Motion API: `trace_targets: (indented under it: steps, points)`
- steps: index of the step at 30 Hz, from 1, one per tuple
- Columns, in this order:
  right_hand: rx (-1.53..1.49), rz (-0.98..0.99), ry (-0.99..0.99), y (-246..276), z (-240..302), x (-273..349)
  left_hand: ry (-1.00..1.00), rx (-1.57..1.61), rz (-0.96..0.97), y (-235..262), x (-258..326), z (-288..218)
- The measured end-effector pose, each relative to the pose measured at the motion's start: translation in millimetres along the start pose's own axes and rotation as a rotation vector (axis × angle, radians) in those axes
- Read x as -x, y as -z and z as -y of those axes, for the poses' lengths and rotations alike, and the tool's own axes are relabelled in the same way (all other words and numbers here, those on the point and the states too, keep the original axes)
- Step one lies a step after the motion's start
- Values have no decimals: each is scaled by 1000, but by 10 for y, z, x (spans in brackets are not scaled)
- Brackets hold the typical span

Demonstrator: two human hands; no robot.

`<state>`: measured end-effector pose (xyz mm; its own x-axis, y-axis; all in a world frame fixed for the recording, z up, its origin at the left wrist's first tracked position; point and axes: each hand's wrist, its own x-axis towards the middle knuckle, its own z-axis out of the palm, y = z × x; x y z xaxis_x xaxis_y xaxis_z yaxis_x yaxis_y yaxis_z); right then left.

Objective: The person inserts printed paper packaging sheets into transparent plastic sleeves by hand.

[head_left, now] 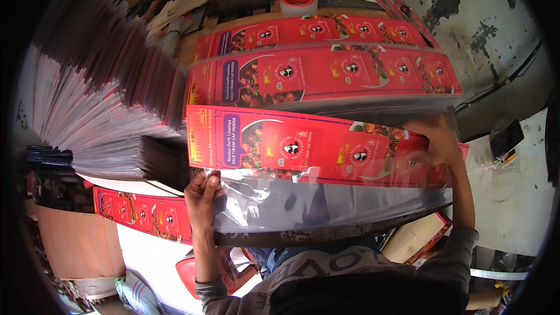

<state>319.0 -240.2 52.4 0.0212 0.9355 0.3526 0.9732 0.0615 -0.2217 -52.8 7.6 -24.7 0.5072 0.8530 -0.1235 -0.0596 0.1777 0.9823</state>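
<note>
A long red printed card strip (318, 147) lies crosswise in front of me, its right end partly behind my right hand. Below and partly over it stretches a transparent plastic sleeve (326, 207), shiny and creased at its left end. My left hand (202, 192) pinches the left edge of the sleeve between thumb and fingers, just under the strip's lower left corner. Over the strip's right end is my right hand (434, 140), bent at the wrist and smeared by motion; whether its fingers touch the strip I cannot tell.
Behind lie two rows of similar red strips (318, 73). A tall, fanned pile of plastic sleeves (99, 96) stands at the left. An orange-red tape roll (298, 3) sits at the back. More red strips (143, 213) lie lower left, near a red chair (188, 274).
</note>
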Motion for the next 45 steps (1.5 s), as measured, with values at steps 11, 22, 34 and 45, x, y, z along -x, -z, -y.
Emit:
trace_targets:
  steps: [11,22,34,45]
  points:
    - [-312,-47,-186,-595,741,-617,10,-165,-74,-41,54,-25]
    - [29,-91,-73,-353,539,-420,-21,38,-95,-164,45,-114]
    - [117,-166,-39,-338,482,-406,-8,12,-104,-247,20,-111]
    - [213,-171,14,-285,517,-441,10,6,-111,-206,3,-87]
